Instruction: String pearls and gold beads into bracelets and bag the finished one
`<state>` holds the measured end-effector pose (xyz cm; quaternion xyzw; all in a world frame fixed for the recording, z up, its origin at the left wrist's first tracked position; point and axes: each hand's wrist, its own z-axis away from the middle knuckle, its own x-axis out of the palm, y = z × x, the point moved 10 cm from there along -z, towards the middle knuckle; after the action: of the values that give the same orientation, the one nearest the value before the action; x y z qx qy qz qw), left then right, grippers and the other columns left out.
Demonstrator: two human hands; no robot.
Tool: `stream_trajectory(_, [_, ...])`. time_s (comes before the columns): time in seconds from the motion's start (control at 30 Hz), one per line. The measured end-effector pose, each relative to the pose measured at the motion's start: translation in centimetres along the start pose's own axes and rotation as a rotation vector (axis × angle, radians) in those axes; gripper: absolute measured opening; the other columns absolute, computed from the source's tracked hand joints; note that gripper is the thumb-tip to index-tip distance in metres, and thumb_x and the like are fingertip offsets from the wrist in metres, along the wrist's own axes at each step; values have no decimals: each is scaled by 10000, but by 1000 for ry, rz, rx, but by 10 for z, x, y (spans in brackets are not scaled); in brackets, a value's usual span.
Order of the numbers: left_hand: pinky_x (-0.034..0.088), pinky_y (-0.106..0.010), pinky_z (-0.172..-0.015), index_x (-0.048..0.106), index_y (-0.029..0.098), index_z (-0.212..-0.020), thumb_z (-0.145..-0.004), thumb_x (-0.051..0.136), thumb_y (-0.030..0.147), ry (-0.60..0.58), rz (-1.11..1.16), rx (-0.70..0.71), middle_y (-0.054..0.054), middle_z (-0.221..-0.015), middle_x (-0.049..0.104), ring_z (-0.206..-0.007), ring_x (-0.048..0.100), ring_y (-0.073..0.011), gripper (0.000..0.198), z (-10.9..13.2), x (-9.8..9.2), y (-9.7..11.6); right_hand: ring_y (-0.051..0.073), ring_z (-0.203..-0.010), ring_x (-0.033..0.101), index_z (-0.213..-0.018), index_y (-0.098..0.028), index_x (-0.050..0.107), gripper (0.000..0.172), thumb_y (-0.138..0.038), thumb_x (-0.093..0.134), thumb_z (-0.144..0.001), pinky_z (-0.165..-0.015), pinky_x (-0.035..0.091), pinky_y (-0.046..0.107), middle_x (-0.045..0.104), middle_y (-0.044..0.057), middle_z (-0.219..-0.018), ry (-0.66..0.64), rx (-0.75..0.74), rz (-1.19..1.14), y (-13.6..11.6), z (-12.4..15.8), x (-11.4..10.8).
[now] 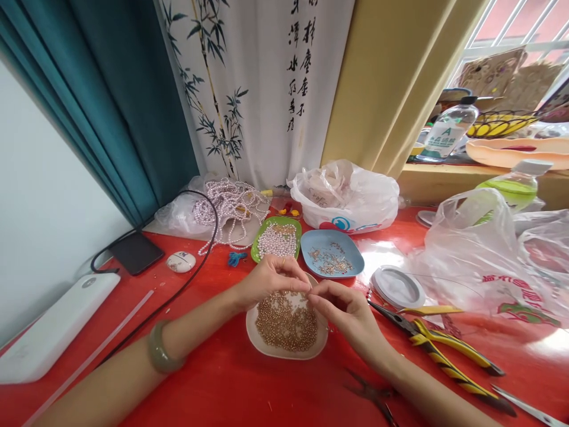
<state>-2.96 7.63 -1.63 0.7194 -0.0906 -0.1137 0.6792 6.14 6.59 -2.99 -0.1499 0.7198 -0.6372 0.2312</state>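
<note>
My left hand (278,277) and my right hand (344,305) meet fingertip to fingertip over the far rim of a cream dish (288,354). Each has thumb and forefinger pinched together; what lies between them is too small to make out. Small gold beads (287,326) fill much of the dish below. Just beyond my hands are a green dish (255,250) of pale pink beads (278,239) and a blue dish (357,256) with small metal pieces (331,261). A green bangle (162,348) circles my left wrist.
On the right lie yellow-black pliers (457,356), tweezers (527,406), a round grey lid (399,287) and plastic bags (475,255). Bead strands (231,204) and a full white bag (347,198) stand behind. A phone (137,252), black cable (216,225) and white power bank (57,329) are left.
</note>
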Motion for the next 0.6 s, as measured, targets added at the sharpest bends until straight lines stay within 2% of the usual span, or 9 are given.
stream_trajectory(0.13, [421, -236, -632, 678, 173, -731, -688, 619, 249, -54, -119, -38, -18, -717, 659, -678, 569, -130, 105, -2, 0, 2, 85, -467, 410, -662, -173, 531, 212, -348, 514, -780, -442, 317, 208, 558, -12, -584, 13, 12, -60, -2, 1, -1])
stream_trajectory(0.27, [423, -238, -604, 682, 174, -757, -684, 589, 206, -124, -435, -88, -24, -722, 671, -678, 585, -148, 122, -2, -11, -6, 69, -397, 348, -719, -176, 487, 219, -371, 475, -816, -390, 266, 201, 561, -19, -544, 60, 24, -102, 2, 0, -4])
stream_trajectory(0.37, [419, -244, -606, 683, 187, -738, -658, 589, 173, -125, -629, -85, -22, -728, 676, -691, 593, -160, 125, -1, -19, -13, 72, -399, 362, -738, -178, 474, 226, -385, 458, -828, -390, 274, 204, 534, -29, -533, 100, 16, -79, 4, 0, -8])
stream_trajectory(0.6, [401, -259, -640, 689, 209, -760, -644, 625, 178, -230, -901, 0, -32, -774, 680, -740, 592, -182, 137, 4, 3, -13, 94, -492, 440, -823, -193, 483, 170, -363, 487, -814, -457, 349, 208, 538, -32, -606, 127, -11, -140, 4, 0, -10])
